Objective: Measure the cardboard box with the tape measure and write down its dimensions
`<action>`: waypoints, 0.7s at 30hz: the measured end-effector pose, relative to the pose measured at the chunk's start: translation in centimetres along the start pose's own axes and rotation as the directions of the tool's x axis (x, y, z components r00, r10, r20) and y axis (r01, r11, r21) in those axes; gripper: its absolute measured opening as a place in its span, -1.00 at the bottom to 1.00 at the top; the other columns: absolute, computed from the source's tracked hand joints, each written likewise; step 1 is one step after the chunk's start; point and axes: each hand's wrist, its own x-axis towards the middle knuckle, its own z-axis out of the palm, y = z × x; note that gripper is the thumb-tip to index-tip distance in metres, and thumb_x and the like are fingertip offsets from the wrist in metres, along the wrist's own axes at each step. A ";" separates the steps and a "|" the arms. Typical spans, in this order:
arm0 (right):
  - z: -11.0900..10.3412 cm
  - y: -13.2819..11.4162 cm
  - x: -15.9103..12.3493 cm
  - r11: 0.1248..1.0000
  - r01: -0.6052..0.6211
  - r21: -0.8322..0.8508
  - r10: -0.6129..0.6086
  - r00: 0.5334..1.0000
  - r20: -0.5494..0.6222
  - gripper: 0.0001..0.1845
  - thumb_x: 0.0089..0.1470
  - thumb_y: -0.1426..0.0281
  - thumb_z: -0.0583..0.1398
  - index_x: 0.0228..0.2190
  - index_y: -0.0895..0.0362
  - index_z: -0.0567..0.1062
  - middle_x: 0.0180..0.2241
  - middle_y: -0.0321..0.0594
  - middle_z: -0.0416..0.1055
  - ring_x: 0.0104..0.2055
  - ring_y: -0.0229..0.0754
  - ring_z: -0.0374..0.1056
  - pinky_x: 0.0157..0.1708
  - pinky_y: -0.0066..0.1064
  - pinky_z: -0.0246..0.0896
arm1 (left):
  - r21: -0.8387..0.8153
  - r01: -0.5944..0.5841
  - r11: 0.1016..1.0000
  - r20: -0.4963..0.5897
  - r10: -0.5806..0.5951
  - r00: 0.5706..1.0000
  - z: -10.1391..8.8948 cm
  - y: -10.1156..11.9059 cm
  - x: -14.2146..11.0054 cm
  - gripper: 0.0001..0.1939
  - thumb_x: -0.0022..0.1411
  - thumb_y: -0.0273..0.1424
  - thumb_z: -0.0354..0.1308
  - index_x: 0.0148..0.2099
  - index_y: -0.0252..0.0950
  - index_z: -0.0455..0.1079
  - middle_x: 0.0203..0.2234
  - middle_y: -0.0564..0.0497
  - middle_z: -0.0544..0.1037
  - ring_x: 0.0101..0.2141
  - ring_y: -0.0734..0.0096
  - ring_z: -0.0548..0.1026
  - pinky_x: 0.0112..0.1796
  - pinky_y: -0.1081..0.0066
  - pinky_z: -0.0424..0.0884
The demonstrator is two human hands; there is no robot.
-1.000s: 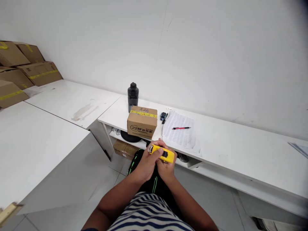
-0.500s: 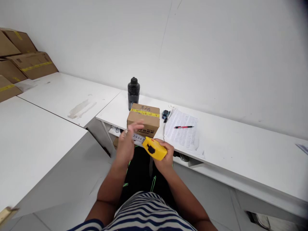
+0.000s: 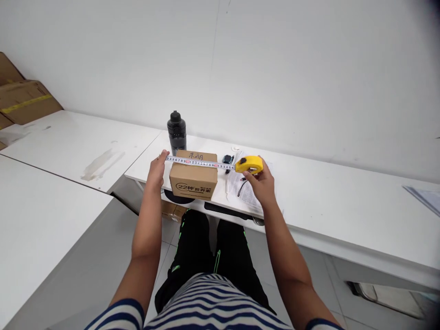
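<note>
A yellow tape measure (image 3: pixel 250 164) is wrapped in the fingers of my right hand (image 3: pixel 264 183), at the right of a small cardboard box (image 3: pixel 193 181). Its white blade (image 3: pixel 201 163) stretches leftward across the top of the box. At the left side, my left hand (image 3: pixel 158 169) pinches the blade near its end, which the fingers hide. The box sits on the white table, with dark print on its front and handwriting on top.
Behind the box stands a dark water bottle (image 3: pixel 177 133). A watch-like dark item (image 3: pixel 227 159) and written sheets (image 3: pixel 245 197) lie to the right, partly beneath my right hand. Taped cartons (image 3: pixel 32 101) are stacked at far left. More papers (image 3: pixel 424 199) rest at the right.
My hands have moved apart and up, and the tape blade is drawn out much longer, now lying over the box top. The view has shifted a little to the right.
</note>
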 end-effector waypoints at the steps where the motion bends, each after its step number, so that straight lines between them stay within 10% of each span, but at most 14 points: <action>1: 0.3 0.0 0.7 1.000 0.015 0.000 -0.015 0.999 0.037 -0.18 -0.02 0.07 0.30 0.22 0.04 0.27 -0.07 -0.18 0.45 -0.22 -0.15 0.36 -0.24 -0.24 0.37 | -0.015 0.041 0.999 0.001 -0.041 0.999 0.1 -0.4 0.3 -0.48 0.11 0.01 0.23 -0.07 -0.32 0.49 0.00 -0.18 0.54 0.12 0.01 0.38 0.06 0.13 0.33; 12: 4.4 -2.9 1.0 0.992 0.114 -0.054 -0.099 0.967 0.234 -0.36 0.09 0.10 0.23 0.15 0.07 0.30 -0.09 -0.13 0.42 -0.29 -0.18 0.29 -0.25 -0.29 0.32 | 0.080 0.105 0.991 0.352 -0.127 0.927 1.5 -0.1 0.5 -0.28 0.18 -0.10 0.24 0.32 -0.17 0.19 0.11 -0.16 0.46 -0.04 0.17 0.52 0.02 0.20 0.42; 21: 4.6 -1.9 0.6 0.980 0.187 -0.061 -0.180 0.978 0.107 -0.45 0.02 0.23 0.27 0.03 0.05 0.31 0.00 -0.11 0.42 -0.06 -0.07 0.38 -0.08 -0.20 0.30 | 0.097 0.033 0.995 0.328 -0.063 0.943 1.5 -0.3 0.3 -0.37 0.17 -0.16 0.24 0.23 -0.31 0.32 0.05 -0.18 0.53 -0.01 0.16 0.52 0.07 0.16 0.39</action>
